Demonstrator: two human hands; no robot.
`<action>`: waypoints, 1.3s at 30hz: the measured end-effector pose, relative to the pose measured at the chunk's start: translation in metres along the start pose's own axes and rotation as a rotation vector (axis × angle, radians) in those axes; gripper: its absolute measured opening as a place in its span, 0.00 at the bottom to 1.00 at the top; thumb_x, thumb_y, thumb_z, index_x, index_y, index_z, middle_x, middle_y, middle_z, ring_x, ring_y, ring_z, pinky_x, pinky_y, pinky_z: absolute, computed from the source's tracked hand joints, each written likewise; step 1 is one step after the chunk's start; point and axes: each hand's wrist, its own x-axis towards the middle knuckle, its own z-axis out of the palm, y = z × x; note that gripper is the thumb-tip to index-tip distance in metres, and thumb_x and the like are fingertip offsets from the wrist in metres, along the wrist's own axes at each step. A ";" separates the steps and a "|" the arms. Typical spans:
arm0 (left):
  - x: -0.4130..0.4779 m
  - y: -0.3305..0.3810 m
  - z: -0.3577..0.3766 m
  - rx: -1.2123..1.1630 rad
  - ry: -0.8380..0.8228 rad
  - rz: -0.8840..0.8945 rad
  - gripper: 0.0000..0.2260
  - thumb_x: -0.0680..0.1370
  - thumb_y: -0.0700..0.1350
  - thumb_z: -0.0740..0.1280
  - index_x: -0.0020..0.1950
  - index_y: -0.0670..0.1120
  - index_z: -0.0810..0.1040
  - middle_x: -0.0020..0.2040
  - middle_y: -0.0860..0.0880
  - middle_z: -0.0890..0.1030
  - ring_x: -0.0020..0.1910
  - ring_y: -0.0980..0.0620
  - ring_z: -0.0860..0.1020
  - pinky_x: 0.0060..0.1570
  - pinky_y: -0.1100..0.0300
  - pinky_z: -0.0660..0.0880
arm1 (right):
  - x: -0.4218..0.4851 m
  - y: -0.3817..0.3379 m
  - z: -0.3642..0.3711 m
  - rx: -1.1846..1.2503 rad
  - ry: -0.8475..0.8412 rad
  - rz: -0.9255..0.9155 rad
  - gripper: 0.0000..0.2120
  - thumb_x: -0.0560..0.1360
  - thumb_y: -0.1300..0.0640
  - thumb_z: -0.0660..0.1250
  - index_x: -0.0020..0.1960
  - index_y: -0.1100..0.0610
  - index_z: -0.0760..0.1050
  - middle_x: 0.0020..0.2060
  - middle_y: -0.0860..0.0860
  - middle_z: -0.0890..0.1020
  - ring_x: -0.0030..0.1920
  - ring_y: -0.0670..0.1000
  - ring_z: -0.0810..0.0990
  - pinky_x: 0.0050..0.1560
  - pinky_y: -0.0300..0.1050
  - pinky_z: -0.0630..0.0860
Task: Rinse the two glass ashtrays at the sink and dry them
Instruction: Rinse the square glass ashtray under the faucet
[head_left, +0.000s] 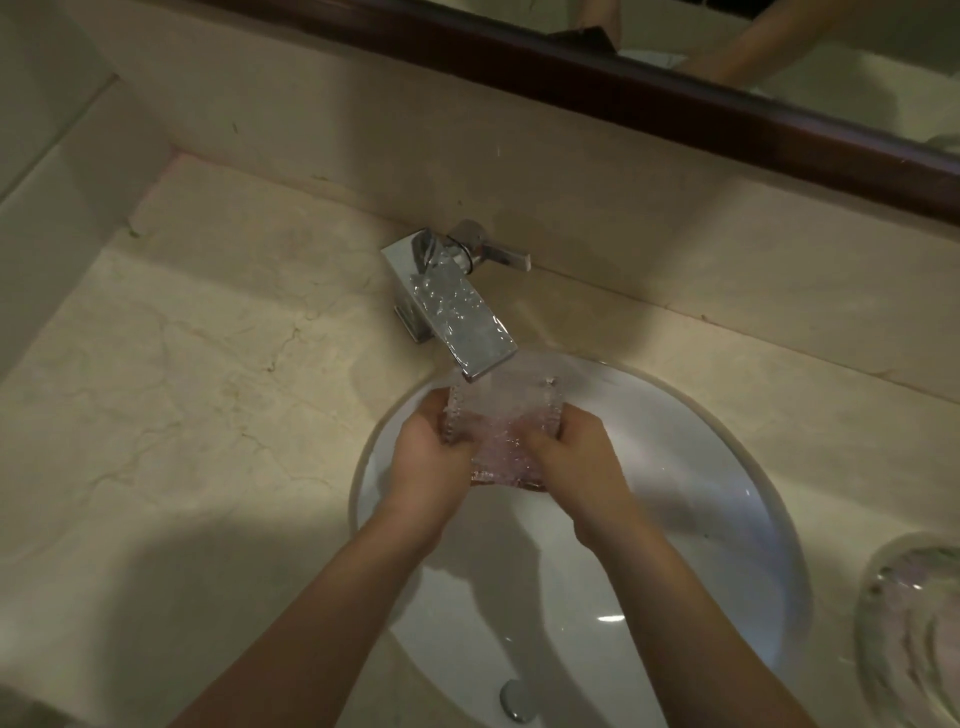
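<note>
Two bare forearms, ours, come in from 6 o'clock and converge over the white oval sink basin (691, 499). Between both hands we hold the square clear glass ashtray with beaded edges (501, 434) at the basin's 12 o'clock, just under the lip of the flat chrome faucet spout (457, 312). Water runs off the spout onto the glass. Our left hand (428, 460) grips the ashtray's 9 o'clock edge, fingers curled round it. Our right hand (574, 457) grips the 3 o'clock edge, its thumb lying in over the glass. The hands sit close together but do not touch, with the ashtray clamped between them.

We see the second, rounded clear glass ashtray (914, 629) on the cream marble countertop (208, 395) at the basin's 4 o'clock, cut by the picture's edge and well apart from our hands. A chrome drain stopper (517, 699) sits at the basin's 6 o'clock. The faucet's chrome lever handle (501, 253) points toward 3 o'clock.
</note>
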 end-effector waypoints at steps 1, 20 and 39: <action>0.002 0.001 -0.001 0.017 0.007 0.004 0.16 0.74 0.32 0.66 0.55 0.48 0.82 0.46 0.45 0.88 0.47 0.41 0.87 0.45 0.46 0.86 | -0.001 0.002 0.001 0.043 -0.040 0.020 0.08 0.77 0.63 0.71 0.51 0.53 0.85 0.42 0.49 0.89 0.42 0.49 0.88 0.36 0.42 0.82; 0.004 0.001 0.021 0.068 0.276 0.078 0.04 0.77 0.38 0.70 0.48 0.46 0.82 0.39 0.50 0.86 0.29 0.60 0.83 0.33 0.63 0.79 | -0.006 0.021 0.007 0.203 0.141 0.037 0.07 0.82 0.66 0.64 0.51 0.58 0.79 0.40 0.57 0.84 0.37 0.60 0.87 0.40 0.62 0.87; 0.008 -0.004 0.017 0.040 0.167 0.022 0.09 0.71 0.41 0.64 0.45 0.47 0.84 0.39 0.49 0.87 0.41 0.46 0.86 0.45 0.43 0.84 | 0.005 0.019 0.014 0.157 0.030 0.062 0.08 0.76 0.55 0.66 0.54 0.52 0.80 0.46 0.56 0.88 0.46 0.59 0.88 0.44 0.57 0.87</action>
